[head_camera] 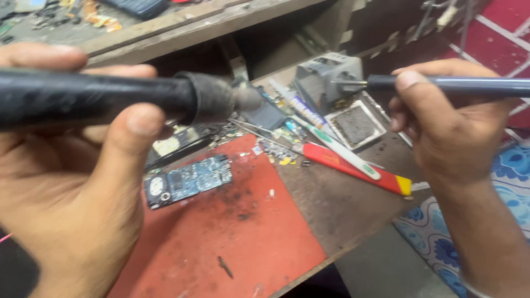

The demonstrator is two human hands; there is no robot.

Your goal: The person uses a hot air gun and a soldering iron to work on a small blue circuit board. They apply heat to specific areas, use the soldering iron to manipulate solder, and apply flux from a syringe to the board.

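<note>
The left hand (72, 165) is wrapped around a thick black cylindrical tool handle with a flared collar and a rounded grey tip (127, 99), held level and close to the camera, thumb across the front. The right hand (441, 127) is closed in a pinch on a slim dark grey soldering iron (441, 84), whose metal tip points at the grey boxy iron stand (326, 77) and sits at or just beside it; the view is too blurred to tell whether they touch.

Below both hands, on the worn red work mat (237, 237), lies a blue bare circuit board (187, 181), well apart from either tool. Near the stand are a square tray with a dark cleaning sponge (355, 125), a white and green toothbrush (337, 146) and a red-handled screwdriver with a yellow end (359, 168).

To handle this well, the iron wants a steady grip far back from the hot end, with the tip wiped clean on the sponge. The black tool is best kept level, its tip away from the fingers and the loose scraps on the bench (342, 209).
</note>
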